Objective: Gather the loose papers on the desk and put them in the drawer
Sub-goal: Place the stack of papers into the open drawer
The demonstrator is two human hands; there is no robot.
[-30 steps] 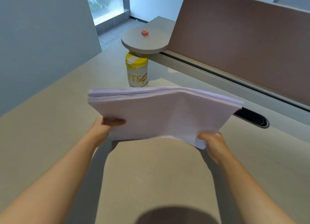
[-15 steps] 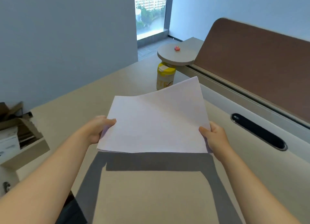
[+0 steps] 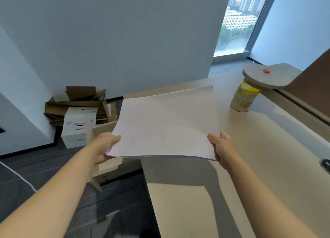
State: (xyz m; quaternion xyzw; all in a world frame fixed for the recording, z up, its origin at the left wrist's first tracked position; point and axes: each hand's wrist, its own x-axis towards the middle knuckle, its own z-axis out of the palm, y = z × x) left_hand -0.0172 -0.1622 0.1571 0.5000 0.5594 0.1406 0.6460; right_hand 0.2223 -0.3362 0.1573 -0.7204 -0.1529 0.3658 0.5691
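Note:
A stack of white papers (image 3: pixel 166 123) is held flat in the air above the left edge of the beige desk (image 3: pixel 259 157). My left hand (image 3: pixel 104 146) grips its near left corner, thumb on top. My right hand (image 3: pixel 223 146) grips the near right corner the same way. Under the stack's left part, beside the desk, a pale wooden piece of furniture (image 3: pixel 103 130) shows, partly hidden by the papers; whether it is a drawer I cannot tell.
A yellow-lidded can (image 3: pixel 243 98) stands on the desk under a round grey shelf (image 3: pixel 264 77) with a small red thing (image 3: pixel 267 70) on it. A brown partition (image 3: pixel 310 80) lines the desk's right side. Cardboard (image 3: pixel 80 102) and a white box (image 3: pixel 78 125) lie on the floor at left.
The view has swung left, and both hands have carried the stack left from over the desk's middle to its left edge. The stack has been tilted from edge-on to flat.

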